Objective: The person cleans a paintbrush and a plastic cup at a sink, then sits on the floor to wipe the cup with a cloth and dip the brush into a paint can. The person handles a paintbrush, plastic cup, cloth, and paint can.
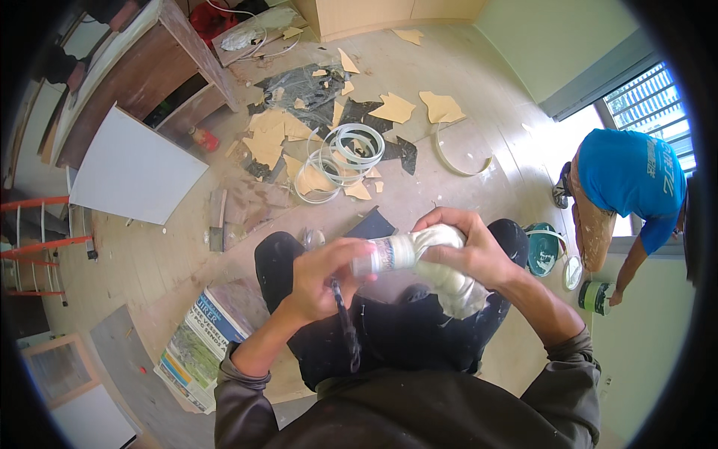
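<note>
Both hands are gripping a white tube point(419, 258): left hand point(318, 280) pinching its cap while also holding a dark tool point(345, 322), right hand point(467, 251) wrapping fingers around its body, steadying it.

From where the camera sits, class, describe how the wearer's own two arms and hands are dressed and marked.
Both hands are bare, with no gloves. The left hand and the right hand come out of long dark grey-brown sleeves, pushed up and bunched partway along each forearm: the left sleeve, the right sleeve. No watch or ring can be made out.
</note>
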The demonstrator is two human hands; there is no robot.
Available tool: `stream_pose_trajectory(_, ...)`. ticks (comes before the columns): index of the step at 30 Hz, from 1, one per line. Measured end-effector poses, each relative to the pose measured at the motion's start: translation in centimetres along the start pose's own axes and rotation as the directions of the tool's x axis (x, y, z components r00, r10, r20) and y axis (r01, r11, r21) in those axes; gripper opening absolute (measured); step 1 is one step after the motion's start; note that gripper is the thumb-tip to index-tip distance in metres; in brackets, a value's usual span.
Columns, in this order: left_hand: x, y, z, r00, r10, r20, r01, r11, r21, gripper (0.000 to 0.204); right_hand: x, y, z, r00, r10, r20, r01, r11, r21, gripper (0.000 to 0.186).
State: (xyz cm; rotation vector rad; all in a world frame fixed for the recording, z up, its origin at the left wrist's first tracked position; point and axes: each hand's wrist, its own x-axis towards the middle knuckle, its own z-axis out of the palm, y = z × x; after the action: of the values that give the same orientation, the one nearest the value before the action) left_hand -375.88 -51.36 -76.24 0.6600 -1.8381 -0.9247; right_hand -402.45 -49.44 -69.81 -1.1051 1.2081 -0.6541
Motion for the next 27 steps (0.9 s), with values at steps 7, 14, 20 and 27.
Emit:
stream_pose_trajectory(7, -0.7, 0.9, 0.2, 0.855, -0.508, 0.101, 0.491, 0.732, -0.472, 0.042, -2.4, -2.0, 1.1, 0.889, -0.447, 0.103, 0.388, 0.614, -0.688, 0.08)
stream_pose_trajectory(14, -1.5, 1.5, 1.4, 0.94, -0.34, 0.029, 0.311, 0.821, -0.478, 0.039, -3.2, -2.1, -0.1, 0.788, -0.543, 0.29, 0.567, 0.458, -0.685, 0.063)
stream_pose_trajectory(20, -0.4, 1.4, 0.6, 0.993, 0.1, 0.058, -0.096, 0.993, -0.062, 0.048, -2.8, -1.6, -1.8, 0.951, -0.224, 0.214, 0.28, 0.915, -0.289, 0.055)
stream_pose_trajectory(27, 0.3, 1.3, 0.5, 0.995, 0.091, -0.029, -0.094, 0.991, -0.099, 0.053, -2.2, -0.4, -1.1, 0.909, -0.397, 0.128, 0.411, 0.904, -0.113, 0.048)
